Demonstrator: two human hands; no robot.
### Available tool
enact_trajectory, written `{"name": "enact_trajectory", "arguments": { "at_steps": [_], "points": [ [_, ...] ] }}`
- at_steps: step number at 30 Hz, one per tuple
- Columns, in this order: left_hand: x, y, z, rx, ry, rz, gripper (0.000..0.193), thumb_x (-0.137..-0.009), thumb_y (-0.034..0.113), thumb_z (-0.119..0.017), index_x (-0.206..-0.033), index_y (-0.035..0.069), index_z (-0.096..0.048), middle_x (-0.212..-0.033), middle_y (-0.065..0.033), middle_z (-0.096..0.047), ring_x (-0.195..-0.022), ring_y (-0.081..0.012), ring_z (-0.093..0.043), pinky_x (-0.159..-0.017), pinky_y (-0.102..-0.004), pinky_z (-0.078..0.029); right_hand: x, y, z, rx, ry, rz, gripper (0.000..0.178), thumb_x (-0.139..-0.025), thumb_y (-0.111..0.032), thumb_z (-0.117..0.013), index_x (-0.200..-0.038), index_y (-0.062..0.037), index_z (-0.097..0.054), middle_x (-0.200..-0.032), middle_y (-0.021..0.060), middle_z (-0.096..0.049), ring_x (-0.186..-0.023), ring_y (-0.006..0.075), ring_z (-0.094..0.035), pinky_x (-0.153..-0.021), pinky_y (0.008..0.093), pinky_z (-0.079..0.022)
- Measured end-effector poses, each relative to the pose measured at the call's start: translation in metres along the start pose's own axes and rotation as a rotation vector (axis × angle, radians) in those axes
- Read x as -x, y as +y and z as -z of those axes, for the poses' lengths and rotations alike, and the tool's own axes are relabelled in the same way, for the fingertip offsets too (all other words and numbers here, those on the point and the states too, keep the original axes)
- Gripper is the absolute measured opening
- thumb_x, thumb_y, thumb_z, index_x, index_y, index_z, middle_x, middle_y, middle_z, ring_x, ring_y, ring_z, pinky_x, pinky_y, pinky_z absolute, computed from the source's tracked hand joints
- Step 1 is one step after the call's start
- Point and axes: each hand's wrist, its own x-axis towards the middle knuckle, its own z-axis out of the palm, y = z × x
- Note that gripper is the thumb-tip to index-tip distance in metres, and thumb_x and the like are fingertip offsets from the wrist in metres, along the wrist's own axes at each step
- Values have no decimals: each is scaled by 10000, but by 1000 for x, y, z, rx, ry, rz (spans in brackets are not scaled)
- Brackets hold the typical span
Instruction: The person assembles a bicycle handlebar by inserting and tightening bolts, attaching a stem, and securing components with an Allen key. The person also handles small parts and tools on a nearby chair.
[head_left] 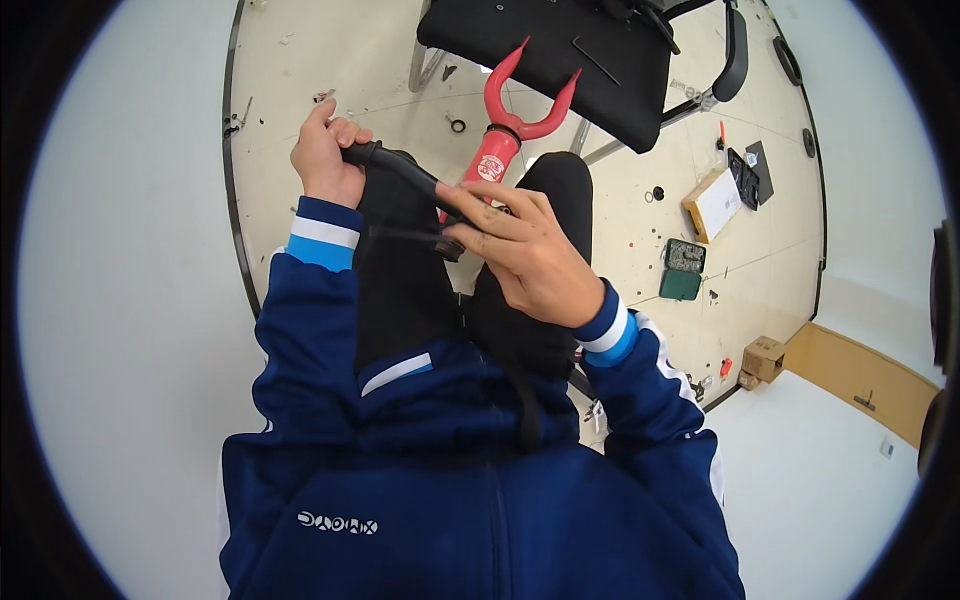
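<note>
In the head view, the left hand (328, 155) has its grip closed around the outer end of a black handlebar (408, 176), above the person's left thigh. The bar slants down and rightward to the right hand (535, 248), whose fingers are spread and partly bent over its inner end; whether that grip is closed on anything cannot be told. A thin dark streak (405, 234), too blurred to identify, runs left from just beside those fingers. A red fork (498, 148) lies between the knees, its two pointed prongs directed away from the person and its near end partly hidden by the right hand. Beyond it stands a black chair (500, 32), with a bent hex key (597, 62) lying on the seat near the prongs. On the pale tiled floor (735, 292), to the right, are an open green case (680, 287) holding small pieces and a yellow-and-white box (715, 205).
</note>
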Motion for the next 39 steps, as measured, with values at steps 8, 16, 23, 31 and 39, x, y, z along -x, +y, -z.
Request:
{"name": "enact_trajectory", "arguments": {
  "at_steps": [8, 16, 23, 31, 39],
  "points": [
    [10, 2, -8, -6, 36, 20, 236, -917, 92, -552, -768, 113, -370, -579, 26, -307, -494, -104, -332, -535, -313, -368, 19, 1, 25, 194, -164, 128, 124, -644, 5, -646, -750, -49, -679, -1361, 69, -570, -1271, 298, -480, -982, 424, -368],
    [8, 2, -8, 7, 29, 35, 297, -930, 103, -548, -721, 135, -339, -563, 34, -288, -485, -97, -328, -538, -299, -361, 43, 11, 21, 2, -30, -13, 372, -627, 69, -620, -975, -34, -700, -1295, 134, -601, -1156, 307, -557, -920, 376, -424],
    [4, 1, -3, 15, 7, 26, 206, -908, 86, -555, -791, 98, -385, -584, 18, -318, -497, -110, -336, -537, -322, -374, 60, 0, 26, -126, 83, -253, 298, -713, 27, -694, -1003, -39, -677, -826, 123, -677, -735, 277, -644, -658, 331, -494],
    [4, 0, -1, 22, -9, 25, 150, -898, 76, -556, -845, 76, -415, -588, 17, -323, -504, -110, -335, -535, -329, -375, 64, 32, 27, 16, 243, -238, 150, -772, -19, -722, -913, -4, -674, -780, 130, -653, -692, 296, -633, -617, 349, -506],
    [4, -1, -1, 28, 0, 19, 148, -896, 75, -561, -854, 71, -419, -593, 15, -321, -504, -111, -335, -527, -323, -369, 81, 10, 21, -201, 53, -381, 138, -784, -18, -713, -913, 4, -671, -805, 139, -668, -706, 295, -665, -635, 323, -531]
  ]
}}
